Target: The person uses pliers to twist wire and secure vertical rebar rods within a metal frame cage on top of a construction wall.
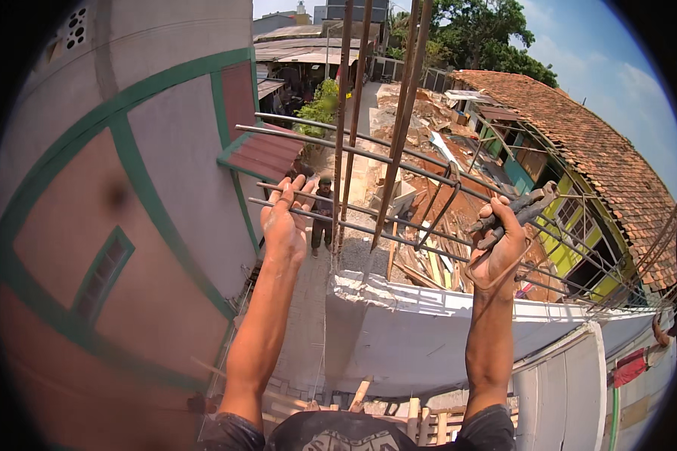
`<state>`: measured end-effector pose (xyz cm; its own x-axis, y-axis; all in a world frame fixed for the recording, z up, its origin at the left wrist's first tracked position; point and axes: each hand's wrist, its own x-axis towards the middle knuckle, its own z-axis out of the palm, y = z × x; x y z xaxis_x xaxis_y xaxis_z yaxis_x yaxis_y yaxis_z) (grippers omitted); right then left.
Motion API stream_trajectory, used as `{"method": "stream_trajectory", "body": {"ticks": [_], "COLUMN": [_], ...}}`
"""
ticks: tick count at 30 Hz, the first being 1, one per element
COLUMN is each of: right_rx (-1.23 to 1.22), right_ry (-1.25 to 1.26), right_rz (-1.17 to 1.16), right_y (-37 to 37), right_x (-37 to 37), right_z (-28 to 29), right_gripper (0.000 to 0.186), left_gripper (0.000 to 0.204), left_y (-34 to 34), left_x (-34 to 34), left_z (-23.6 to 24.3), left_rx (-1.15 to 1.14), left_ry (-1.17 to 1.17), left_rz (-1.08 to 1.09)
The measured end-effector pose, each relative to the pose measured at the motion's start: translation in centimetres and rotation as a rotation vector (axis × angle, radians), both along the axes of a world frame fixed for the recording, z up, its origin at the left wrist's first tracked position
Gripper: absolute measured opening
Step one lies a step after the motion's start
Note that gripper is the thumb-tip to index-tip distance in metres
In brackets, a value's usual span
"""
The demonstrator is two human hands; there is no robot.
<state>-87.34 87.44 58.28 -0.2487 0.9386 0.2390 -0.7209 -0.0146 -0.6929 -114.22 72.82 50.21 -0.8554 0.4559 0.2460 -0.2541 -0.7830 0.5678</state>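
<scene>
- Steel bars (pixel 293 137), long and thin, are held up near-horizontally at the middle of the view, above the wall; their free ends are pointed leftward.
- A bent stirrup (pixel 440 214) is looped around the bars, left of the right hand.
- Lower bars are crossed with the left hand (pixel 282 222), which is raised palm up near their ends. Its fingers are partly curled; whether they are closed on a bar cannot be told.
- Dark metal pincers (pixel 530 207) are gripped in the right hand (pixel 499 248), its fingers bent round the handles, beside the bars. A thin loop (pixel 492 288) is seen hanging below, across the wrist.
- Upright rods (pixel 344 75) are crossed by the bars between the two hands; their lower ends are seen near the top of the pale wall (pixel 414 338).
- Wooden poles (pixel 414 417) are seen below, close to the wearer's body.
- A person (pixel 322 214) is seen standing on the ground, beyond the left hand.
- Farther left, a building (pixel 180 150) is trimmed in green, with a reddish awning (pixel 267 154) fixed to it.
- Farther right, rubble and planks (pixel 436 263) are spread before a low house, which is covered by a tiled roof (pixel 579 135).
</scene>
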Motion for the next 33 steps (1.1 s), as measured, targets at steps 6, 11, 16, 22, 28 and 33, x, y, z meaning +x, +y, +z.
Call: {"method": "stream_trajectory", "body": {"ticks": [6,11,16,22,28,33], "right_rx": [-0.053,-0.111,-0.149,-0.157,-0.024,0.145], "right_ry": [-0.117,-0.165,-0.240,-0.310,-0.480,-0.798], "right_rz": [-0.036,-0.087,-0.133,-0.242,-0.268,-0.460], "right_y": [-0.9,-1.4,-2.7,-2.6,-3.3,-4.8], "right_x": [0.2,0.3,0.0,-0.2,0.1,0.8], "right_z": [-5.7,-9.9,-12.9,-13.5,-15.5,-19.4], "right_gripper": [0.016,0.020,0.023,0.032,0.034,0.025], "left_gripper": [0.059,0.078,0.058,0.056,0.038,0.052], "left_y": [-0.5,-1.0,-2.1,-0.3,2.6,2.8], "left_x": [-0.4,0.3,0.4,1.8,3.8,4.1], "left_z": [-8.3,-13.0,-17.0,-18.3,-18.3,-18.0], "left_rx": [-0.284,-0.385,-0.034,0.231,0.071,-0.149], "left_ry": [-0.021,-0.038,-0.183,-0.159,-0.173,-0.115], "left_rz": [0.063,0.308,-0.126,-0.395,-0.060,0.139]}}
